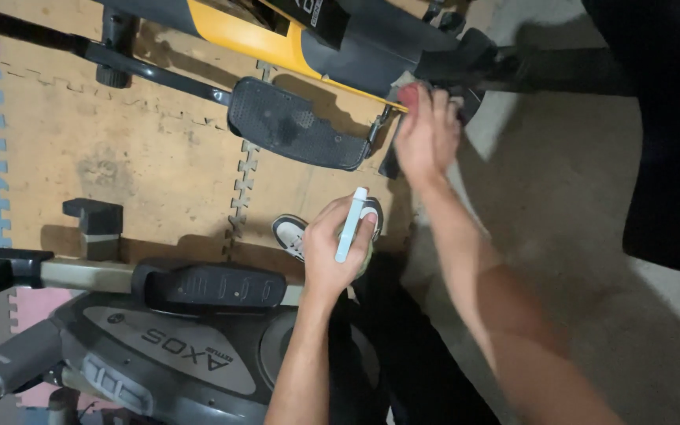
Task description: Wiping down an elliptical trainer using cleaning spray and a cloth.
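Note:
My left hand (pixel 338 240) is shut on a white spray bottle (pixel 352 224), held upright above my shoe. My right hand (pixel 426 134) reaches forward and presses a reddish cloth (pixel 408 94) against the black and yellow frame (pixel 277 35) of an exercise machine, near its lower joint. A black textured pedal (pixel 297 126) of that machine lies just left of my right hand.
A second grey exercise machine (pixel 159 346) with a black pedal (pixel 214 285) stands at the bottom left. Brown interlocking foam mats (pixel 120 157) cover the floor, with blue and pink tiles at the left edge. A grey floor (pixel 576 205) lies to the right. My shoe (pixel 289 234) rests on the mat.

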